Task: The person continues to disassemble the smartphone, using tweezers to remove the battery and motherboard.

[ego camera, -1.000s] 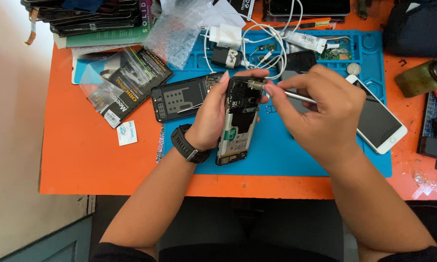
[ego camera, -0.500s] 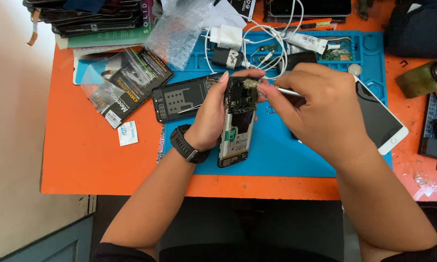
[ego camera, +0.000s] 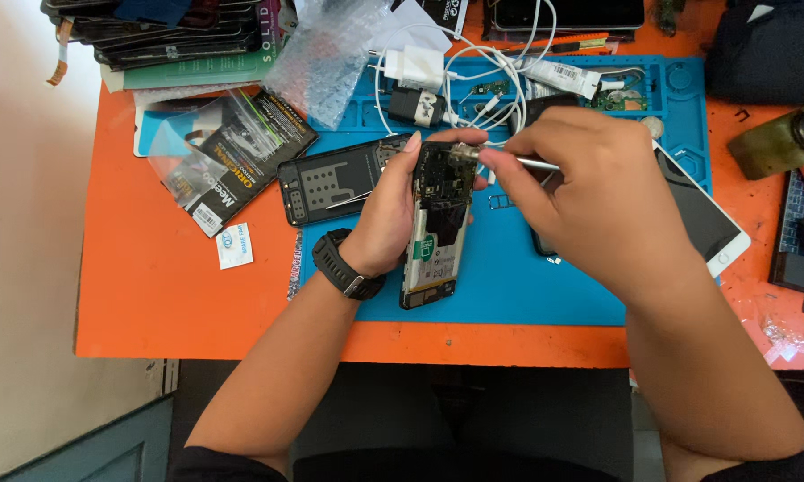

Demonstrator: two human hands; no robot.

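Over the middle of an orange desk (ego camera: 152, 303), seen from above, a person's two bare hands work on an opened phone (ego camera: 436, 228). That phone, its back cover off and its circuit boards and battery showing, stands on its long edge on a blue work mat (ego camera: 518, 286), near end resting on the mat. The left hand (ego camera: 393, 214), with a black watch (ego camera: 344, 268) on its wrist, grasps the phone from the left side, fingers wrapped round its far half. The right hand (ego camera: 589, 192) is pinched shut on a thin metal tool (ego camera: 509, 161), whose tip touches the far end of the phone's exposed board.

Just left of the left hand, a black phone back cover (ego camera: 331, 178) lies flat on the mat. Right of the right hand and partly hidden under it lies a white phone (ego camera: 701, 219), screen up. At the far side of the mat sit a white charger plug (ego camera: 411, 67) with tangled white cables (ego camera: 496, 76) and small circuit parts. Farther left, on the bare desk, are a clear packet with a dark printed card (ego camera: 232, 156), a small white sachet (ego camera: 234, 247), a sheet of bubble wrap (ego camera: 326, 49), and a stack of flat boxes (ego camera: 179, 36) at the far left corner.
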